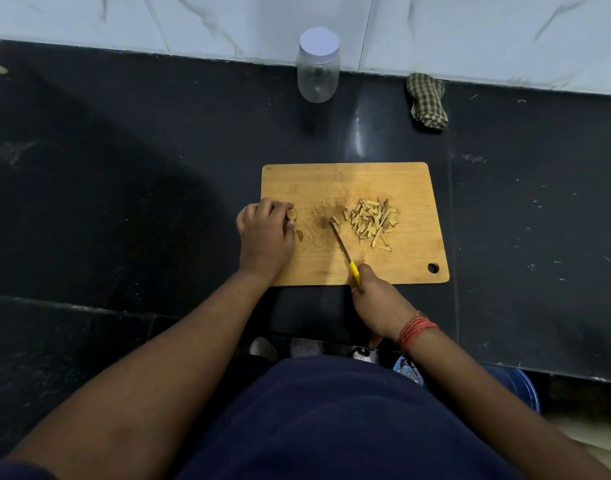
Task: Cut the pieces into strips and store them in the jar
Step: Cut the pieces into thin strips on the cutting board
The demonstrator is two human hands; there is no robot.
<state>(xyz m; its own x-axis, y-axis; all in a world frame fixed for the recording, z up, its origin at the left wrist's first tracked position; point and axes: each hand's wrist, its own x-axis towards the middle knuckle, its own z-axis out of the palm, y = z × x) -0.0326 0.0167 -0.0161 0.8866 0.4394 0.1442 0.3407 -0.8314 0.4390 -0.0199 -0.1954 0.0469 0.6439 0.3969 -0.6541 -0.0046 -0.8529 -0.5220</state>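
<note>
Gripping one knife (342, 244) right hand (376, 299), left hand (264, 233) pinching one piece (291, 214), one jar (318, 69).

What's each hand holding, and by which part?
Right hand grips the knife by its yellow handle. Left hand pinches a small round piece at its fingertips.

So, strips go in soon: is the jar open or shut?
Shut. The jar stands upright beyond the board, its white lid on.
</note>
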